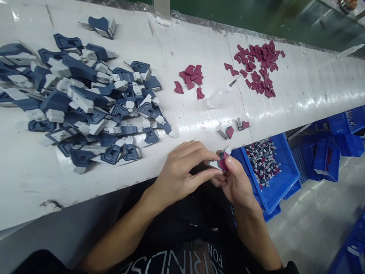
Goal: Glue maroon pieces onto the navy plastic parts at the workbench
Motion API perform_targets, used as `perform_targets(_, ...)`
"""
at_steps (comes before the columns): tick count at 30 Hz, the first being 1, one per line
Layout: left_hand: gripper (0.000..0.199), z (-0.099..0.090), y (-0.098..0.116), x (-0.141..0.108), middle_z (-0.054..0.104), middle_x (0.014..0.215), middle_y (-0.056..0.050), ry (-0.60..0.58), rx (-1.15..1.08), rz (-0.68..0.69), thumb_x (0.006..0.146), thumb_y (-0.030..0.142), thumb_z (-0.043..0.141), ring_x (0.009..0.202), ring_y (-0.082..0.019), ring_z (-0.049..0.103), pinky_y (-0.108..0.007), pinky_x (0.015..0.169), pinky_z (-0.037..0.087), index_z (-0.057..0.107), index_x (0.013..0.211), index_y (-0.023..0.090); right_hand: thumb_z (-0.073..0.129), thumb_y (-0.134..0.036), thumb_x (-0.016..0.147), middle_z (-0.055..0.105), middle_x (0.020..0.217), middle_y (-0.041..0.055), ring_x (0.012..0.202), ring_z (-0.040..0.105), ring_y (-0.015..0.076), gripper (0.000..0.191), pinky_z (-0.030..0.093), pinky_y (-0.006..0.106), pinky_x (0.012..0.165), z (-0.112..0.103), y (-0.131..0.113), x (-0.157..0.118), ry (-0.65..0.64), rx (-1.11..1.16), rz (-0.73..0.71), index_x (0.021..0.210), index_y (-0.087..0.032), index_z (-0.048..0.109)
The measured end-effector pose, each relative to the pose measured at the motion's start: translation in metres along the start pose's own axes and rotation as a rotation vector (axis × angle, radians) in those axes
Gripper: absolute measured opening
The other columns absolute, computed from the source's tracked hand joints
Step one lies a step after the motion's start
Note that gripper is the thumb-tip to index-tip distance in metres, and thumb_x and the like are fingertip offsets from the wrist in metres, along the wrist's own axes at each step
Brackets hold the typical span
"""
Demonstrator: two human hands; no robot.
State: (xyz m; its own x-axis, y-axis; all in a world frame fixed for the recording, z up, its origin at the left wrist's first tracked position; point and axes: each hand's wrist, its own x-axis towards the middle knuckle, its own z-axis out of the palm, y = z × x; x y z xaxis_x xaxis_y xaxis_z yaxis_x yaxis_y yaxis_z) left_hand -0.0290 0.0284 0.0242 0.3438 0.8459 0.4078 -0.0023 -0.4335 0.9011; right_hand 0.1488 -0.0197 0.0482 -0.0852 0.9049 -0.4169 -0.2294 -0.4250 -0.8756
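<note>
Both hands meet near the table's front edge around one small plastic part [223, 161], grey-white and dark with a maroon insert on its face. My left hand [185, 167] pinches its left end between thumb and fingers. My right hand [235, 177] grips the other side, its thumb pressed on the maroon face. Fingers hide much of the part. Just beyond the hands lie two similar parts with maroon faces, one part [229, 132] nearer and another part [243, 124] behind it. A small group of loose maroon pieces [191, 76] lies farther back on the table.
A large heap of blue and grey-white plastic parts [85, 91] covers the table's left. More maroon pieces [262, 57] are scattered at the back right. A translucent bottle with a needle tip [218, 97] lies between. Below the edge stands a blue crate [288, 167] holding many parts.
</note>
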Motion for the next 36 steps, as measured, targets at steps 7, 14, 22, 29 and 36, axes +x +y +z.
perform_targets(7,0.011,-0.008,0.000,0.002,0.073,0.092,0.001,-0.113,-0.073,-0.086,0.102,0.026,0.081,0.082,-0.013,0.066,-0.029,0.078,0.055,0.076,0.111,0.024,0.062,-0.058,0.110,0.036,0.057,-0.0049,0.054,0.026,0.0111,0.061,0.026,0.031,0.054,-0.006,0.010,-0.001,-0.035,-0.147,-0.095,0.063,-0.022,0.049)
perform_targets(14,0.012,-0.010,0.000,0.003,0.079,0.097,0.001,-0.157,-0.103,-0.033,0.102,0.023,0.079,0.085,-0.013,0.070,-0.029,0.082,0.056,0.074,0.113,0.024,0.065,-0.058,0.107,0.039,0.061,-0.0028,0.059,0.033,0.0132,0.062,0.032,0.032,0.058,-0.003,-0.003,-0.007,0.051,-0.364,-0.140,0.061,-0.022,0.045)
perform_targets(22,0.011,-0.013,-0.001,0.002,0.082,0.103,0.000,-0.231,-0.110,-0.012,0.104,0.025,0.078,0.091,-0.015,0.074,-0.031,0.084,0.056,0.074,0.114,0.025,0.067,-0.054,0.102,0.049,0.064,-0.0001,0.063,0.044,0.0170,0.051,0.042,0.035,0.065,-0.003,-0.002,0.001,0.052,-0.322,-0.168,0.064,-0.022,0.059)
perform_targets(29,0.023,-0.010,0.004,0.003,0.077,0.093,0.004,-0.207,-0.065,-0.098,0.096,0.034,0.087,0.081,-0.014,0.069,-0.031,0.082,0.053,0.072,0.110,0.024,0.060,-0.041,0.102,0.046,0.060,-0.0015,0.058,0.040,0.0151,0.045,0.038,0.034,0.060,0.011,0.000,0.000,0.171,-0.308,-0.210,0.062,-0.023,0.052)
perform_targets(36,0.017,-0.014,0.005,0.004,0.077,0.095,0.004,-0.213,-0.139,-0.165,0.096,0.028,0.085,0.082,-0.013,0.071,-0.029,0.079,0.056,0.072,0.107,0.024,0.054,-0.051,0.106,0.050,0.060,0.0005,0.058,0.044,0.0168,0.051,0.043,0.034,0.062,0.011,-0.001,0.001,0.156,-0.419,-0.228,0.064,-0.021,0.061)
